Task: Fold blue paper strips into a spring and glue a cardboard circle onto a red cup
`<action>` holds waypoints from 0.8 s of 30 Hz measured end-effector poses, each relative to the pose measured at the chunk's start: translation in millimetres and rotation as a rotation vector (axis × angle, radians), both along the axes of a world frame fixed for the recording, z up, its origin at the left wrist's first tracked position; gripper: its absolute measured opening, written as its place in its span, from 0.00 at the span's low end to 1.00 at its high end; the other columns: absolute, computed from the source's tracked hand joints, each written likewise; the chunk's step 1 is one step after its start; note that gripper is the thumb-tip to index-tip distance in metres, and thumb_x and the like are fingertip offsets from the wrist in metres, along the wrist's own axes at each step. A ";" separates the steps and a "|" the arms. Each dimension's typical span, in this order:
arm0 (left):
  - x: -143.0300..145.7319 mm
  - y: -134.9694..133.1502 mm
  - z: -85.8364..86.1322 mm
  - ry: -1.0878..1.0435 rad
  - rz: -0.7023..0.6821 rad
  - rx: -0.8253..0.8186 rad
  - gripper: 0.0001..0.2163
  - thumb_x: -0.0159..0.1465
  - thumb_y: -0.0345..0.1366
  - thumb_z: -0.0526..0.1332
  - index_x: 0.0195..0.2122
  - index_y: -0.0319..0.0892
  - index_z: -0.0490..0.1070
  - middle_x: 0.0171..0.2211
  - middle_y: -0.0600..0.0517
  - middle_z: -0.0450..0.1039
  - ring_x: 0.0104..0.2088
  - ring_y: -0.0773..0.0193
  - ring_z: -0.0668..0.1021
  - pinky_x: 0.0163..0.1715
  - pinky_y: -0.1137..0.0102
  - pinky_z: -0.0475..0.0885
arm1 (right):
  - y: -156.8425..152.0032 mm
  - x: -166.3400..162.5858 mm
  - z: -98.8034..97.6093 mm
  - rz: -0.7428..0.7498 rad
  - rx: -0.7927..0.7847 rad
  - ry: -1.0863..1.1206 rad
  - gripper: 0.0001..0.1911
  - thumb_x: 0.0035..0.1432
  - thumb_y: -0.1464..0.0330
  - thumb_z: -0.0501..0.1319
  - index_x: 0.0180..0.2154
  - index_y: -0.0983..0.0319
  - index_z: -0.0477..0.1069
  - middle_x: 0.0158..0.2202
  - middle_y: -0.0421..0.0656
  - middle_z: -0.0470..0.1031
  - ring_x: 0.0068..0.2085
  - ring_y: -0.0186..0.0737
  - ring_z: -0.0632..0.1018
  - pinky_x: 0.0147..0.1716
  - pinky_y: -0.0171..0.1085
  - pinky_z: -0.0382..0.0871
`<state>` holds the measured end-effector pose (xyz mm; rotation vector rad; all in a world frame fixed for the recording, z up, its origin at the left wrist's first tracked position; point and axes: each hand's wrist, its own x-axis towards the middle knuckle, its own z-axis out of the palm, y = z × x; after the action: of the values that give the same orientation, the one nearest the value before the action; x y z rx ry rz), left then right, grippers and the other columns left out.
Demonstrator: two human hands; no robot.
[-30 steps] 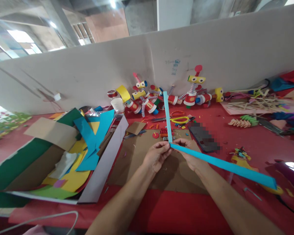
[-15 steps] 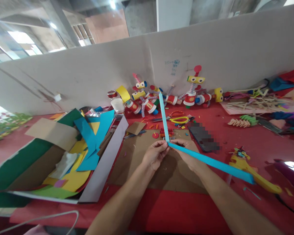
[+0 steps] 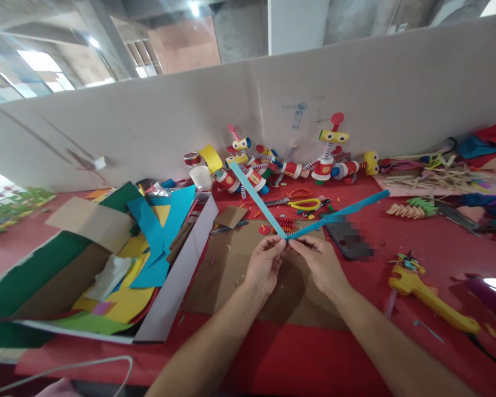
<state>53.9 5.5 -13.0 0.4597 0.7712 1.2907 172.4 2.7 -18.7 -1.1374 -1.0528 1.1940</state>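
Note:
My left hand [image 3: 265, 266] and my right hand [image 3: 320, 262] meet above a brown cardboard sheet [image 3: 219, 275], fingertips pinched together. They grip the joined ends of two blue paper strips. One blue strip [image 3: 257, 199] rises up and to the left from the pinch. The other blue strip [image 3: 347, 211] rises up and to the right, over a dark phone [image 3: 349, 240]. Both hands are closed on the paper.
A box of coloured paper scraps [image 3: 119, 264] lies at the left. Paper-cup figures [image 3: 326, 165], scissors [image 3: 301, 203] and a small red paper spring [image 3: 287, 223] sit toward the grey partition. A yellow glue gun [image 3: 430, 298] lies at the right on the red tablecloth [image 3: 297, 358].
The right-hand strip swung from pointing down and right to pointing up and right. The other strip tilted from near upright toward the left. My hands stayed in about the same place.

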 end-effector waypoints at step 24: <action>-5.4 1.2 3.2 0.112 -0.100 -0.047 0.06 0.47 0.28 0.69 0.25 0.36 0.73 0.27 0.52 0.75 0.29 0.70 0.76 0.36 0.75 0.72 | 2.4 2.9 4.8 0.028 -0.120 0.126 0.09 0.43 0.63 0.66 0.24 0.61 0.72 0.22 0.37 0.72 0.26 0.33 0.70 0.28 0.34 0.60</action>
<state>48.5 6.7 -9.8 0.5295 0.8606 1.1589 175.3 5.1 -13.9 -1.1276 -0.9139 1.3480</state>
